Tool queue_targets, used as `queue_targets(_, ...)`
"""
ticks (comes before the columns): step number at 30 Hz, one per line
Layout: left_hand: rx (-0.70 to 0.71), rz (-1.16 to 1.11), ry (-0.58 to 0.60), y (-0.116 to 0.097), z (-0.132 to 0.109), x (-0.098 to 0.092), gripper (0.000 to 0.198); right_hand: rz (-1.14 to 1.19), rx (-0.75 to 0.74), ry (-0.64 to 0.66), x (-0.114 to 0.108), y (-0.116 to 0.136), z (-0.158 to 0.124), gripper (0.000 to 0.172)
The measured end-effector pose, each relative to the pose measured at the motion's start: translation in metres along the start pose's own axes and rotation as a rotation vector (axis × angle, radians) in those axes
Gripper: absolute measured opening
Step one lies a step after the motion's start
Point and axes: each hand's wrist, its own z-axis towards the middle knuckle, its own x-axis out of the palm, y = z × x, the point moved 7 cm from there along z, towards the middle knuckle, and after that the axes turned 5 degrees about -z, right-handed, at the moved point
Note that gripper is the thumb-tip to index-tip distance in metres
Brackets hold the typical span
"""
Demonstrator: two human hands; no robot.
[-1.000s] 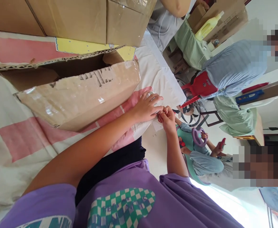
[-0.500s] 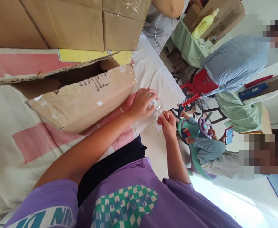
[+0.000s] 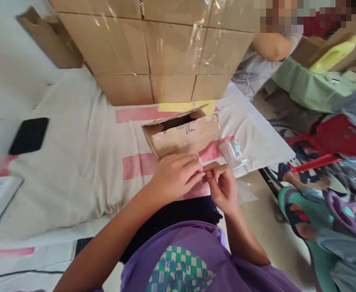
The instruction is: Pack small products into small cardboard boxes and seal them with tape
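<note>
My left hand point(image 3: 178, 178) and my right hand point(image 3: 224, 188) meet in front of my waist, over the table's near edge. The fingertips of both are pinched together and almost touch. Whatever lies between them is too small or hidden to make out. Just beyond the hands stands an open cardboard box point(image 3: 186, 140), its top flaps raised and its front torn and marked. To the right of it, on the cloth, lies a small white object point(image 3: 232, 153) that looks like a tape dispenser; neither hand touches it.
Stacked, taped cartons point(image 3: 174, 52) rise at the back of the cloth-covered table point(image 3: 74, 162). A black flat object point(image 3: 28, 136) lies at left. One person sits behind the cartons; another is at right by a green and purple ride-on toy point(image 3: 317, 251) and a red chair point(image 3: 342, 136).
My view has swung left and shows more of the table. My left hand has left the white dispenser-like object, closed its fingers and come together with my right hand.
</note>
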Motion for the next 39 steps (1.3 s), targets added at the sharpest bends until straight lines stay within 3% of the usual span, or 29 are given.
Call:
queue_targets(3,-0.08,0.134,-0.075,0.004,-0.019,-0.042,0.021,-0.083,-0.077,0.079,0.023,0.02,0.018,0.011)
queue_targets(7,-0.189,0.07,-0.23,0.009,-0.033,-0.094,0.012,-0.376,-0.34,0.049,0.019,0.053,0.071,0.029)
queue_targets(9,-0.255,0.039,-0.322,0.016,-0.036,-0.114,0.01,-0.559,-0.401,0.099,0.021,0.054,0.106,0.037)
queue_targets(12,-0.369,0.058,-0.416,0.034,-0.039,-0.13,0.009,-0.77,-0.394,0.28,0.039,0.036,0.148,0.048)
queue_targets(15,-0.457,0.083,-0.406,0.055,-0.034,-0.133,0.009,-0.851,-0.373,0.449,0.062,0.012,0.164,0.051)
queue_targets(18,-0.516,0.046,-0.274,0.075,-0.023,-0.129,0.013,-0.842,-0.355,0.51,0.073,-0.004,0.162,0.051)
queue_targets(21,-0.575,-0.04,-0.104,0.09,-0.012,-0.119,0.016,-0.817,-0.356,0.476,0.072,-0.009,0.156,0.052)
queue_targets(27,-0.62,-0.165,0.096,0.099,0.008,-0.098,0.018,-0.818,-0.343,0.426,0.068,-0.009,0.154,0.05)
queue_targets(39,-0.603,0.031,0.299,0.11,0.023,-0.084,0.019,-0.825,-0.31,0.384,0.068,-0.005,0.154,0.05)
